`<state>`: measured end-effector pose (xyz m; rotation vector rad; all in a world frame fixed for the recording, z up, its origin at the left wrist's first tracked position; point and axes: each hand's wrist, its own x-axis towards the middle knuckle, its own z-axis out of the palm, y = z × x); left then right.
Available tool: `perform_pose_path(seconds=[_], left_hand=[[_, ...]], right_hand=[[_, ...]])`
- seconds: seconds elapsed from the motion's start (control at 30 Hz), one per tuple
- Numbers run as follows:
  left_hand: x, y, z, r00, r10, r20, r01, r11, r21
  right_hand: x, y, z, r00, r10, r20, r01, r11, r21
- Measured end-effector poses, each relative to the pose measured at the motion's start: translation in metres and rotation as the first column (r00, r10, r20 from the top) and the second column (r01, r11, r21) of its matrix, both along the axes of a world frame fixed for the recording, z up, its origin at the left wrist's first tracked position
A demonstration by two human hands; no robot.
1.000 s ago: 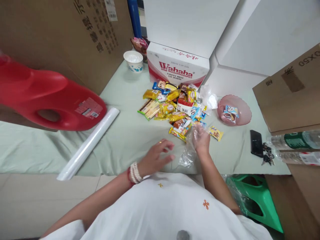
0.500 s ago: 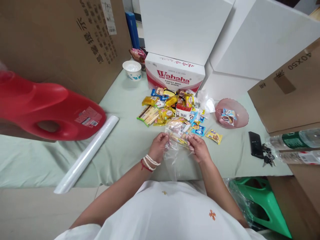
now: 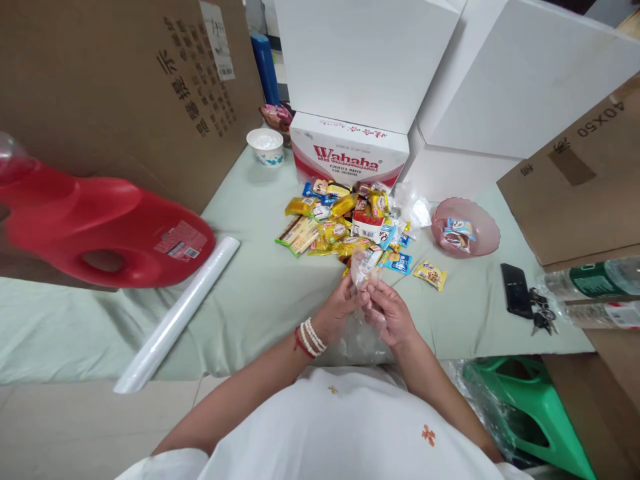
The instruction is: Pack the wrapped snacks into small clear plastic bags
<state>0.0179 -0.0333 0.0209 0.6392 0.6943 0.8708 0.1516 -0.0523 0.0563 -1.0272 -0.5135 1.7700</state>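
My left hand (image 3: 340,308) and my right hand (image 3: 389,312) are close together at the front of the table, both closed on a clear plastic bag (image 3: 364,265). The bag is bunched between the fingers, and its loose film hangs down toward my shirt. Something with printed wrapping shows through its upper part; its kind I cannot make out. Just beyond the hands lies a heap of wrapped snacks (image 3: 334,232) in yellow, blue, red and green packaging. To the right of the heap, a small yellow cookie packet (image 3: 430,275) lies alone on the cloth.
A pink bowl (image 3: 487,233) with a few packets stands at right, near a phone (image 3: 516,291), keys (image 3: 543,313) and plastic bottles (image 3: 585,283). Left are a red jug (image 3: 135,200) and a plastic film roll (image 3: 177,317). Behind stand a Wahaha box (image 3: 350,152) and paper cup (image 3: 266,148).
My hands have come together from either side. The bag, spread between them before, is now gathered up and narrower. The view has shifted slightly.
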Motion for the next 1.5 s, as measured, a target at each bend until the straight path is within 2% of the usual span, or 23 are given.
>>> perform_pose_path(seconds=[0.1,0.23,0.33,0.5,0.57,0.6,0.67,0.73,0.8,0.87,0.93,1.0,1.07,1.2,1.27,1.33,1.4,1.43,1.5], left_hand=[[-0.007,0.001,-0.001,0.994,-0.093,0.062,0.098,0.991,-0.087],[-0.031,0.0,-0.006,1.0,0.011,-0.016,-0.014,0.98,-0.201],[-0.054,0.0,-0.006,0.995,0.019,-0.096,-0.033,0.988,-0.15],[-0.096,0.001,0.003,0.96,-0.198,-0.199,0.189,0.98,-0.065],[-0.108,0.003,0.005,0.948,-0.222,-0.23,0.213,0.975,-0.062],[-0.112,0.004,0.005,0.945,-0.199,-0.258,0.189,0.98,-0.065],[-0.117,0.006,0.0,0.924,-0.062,-0.377,0.039,0.997,-0.07],[-0.118,0.009,-0.008,0.848,0.12,-0.517,-0.165,0.985,-0.041],[-0.116,0.009,-0.015,0.754,0.246,-0.609,-0.306,0.952,0.006],[-0.11,0.007,-0.019,0.68,0.287,-0.674,-0.346,0.937,0.05],[-0.101,0.003,-0.02,0.627,0.256,-0.736,-0.306,0.95,0.069],[-0.088,-0.002,-0.019,0.656,0.16,-0.738,-0.197,0.98,0.037],[-0.076,-0.006,-0.016,0.742,0.079,-0.666,-0.095,0.995,0.013],[-0.066,-0.011,-0.002,0.868,0.125,-0.48,-0.076,0.99,0.12],[-0.07,-0.012,0.004,0.926,0.06,-0.372,-0.04,0.997,0.061],[-0.079,-0.012,0.003,0.932,-0.022,-0.362,0.015,1.0,-0.022],[-0.091,-0.011,-0.004,0.864,-0.037,-0.503,0.027,0.999,-0.027],[-0.098,-0.011,-0.009,0.796,-0.018,-0.605,0.028,1.0,0.006],[-0.111,-0.012,-0.017,0.585,0.083,-0.807,0.038,0.991,0.129]], right_hand=[[0.01,-0.009,0.01,0.999,-0.045,0.01,0.045,0.999,0.006],[0.039,-0.019,0.013,0.97,-0.161,0.185,0.155,0.987,0.045],[0.063,-0.023,0.01,0.926,-0.227,0.3,0.224,0.974,0.045],[0.093,-0.022,-0.005,0.891,-0.205,0.404,0.213,0.977,0.026],[0.101,-0.018,-0.015,0.884,-0.181,0.431,0.191,0.981,0.019],[0.104,-0.015,-0.022,0.878,-0.171,0.447,0.183,0.983,0.017],[0.106,-0.009,-0.036,0.86,-0.144,0.49,0.158,0.987,0.013],[0.105,-0.002,-0.049,0.835,-0.12,0.537,0.134,0.991,0.013],[0.103,0.004,-0.059,0.816,-0.11,0.567,0.124,0.992,0.014],[0.099,0.009,-0.063,0.809,-0.114,0.577,0.128,0.992,0.016],[0.097,0.013,-0.063,0.813,-0.116,0.571,0.13,0.991,0.016],[0.097,0.016,-0.06,0.823,-0.115,0.556,0.131,0.991,0.011],[0.099,0.017,-0.058,0.834,-0.111,0.541,0.134,0.991,-0.003],[0.111,0.012,-0.056,0.843,-0.079,0.533,0.127,0.991,-0.053],[0.119,0.009,-0.056,0.845,-0.043,0.533,0.102,0.991,-0.081],[0.124,0.008,-0.057,0.828,-0.015,0.56,0.078,0.993,-0.088],[0.125,0.01,-0.061,0.792,-0.017,0.611,0.07,0.995,-0.064],[0.125,0.012,-0.063,0.767,-0.027,0.642,0.071,0.997,-0.043],[0.122,0.015,-0.067,0.721,-0.056,0.69,0.077,0.997,0.001]])
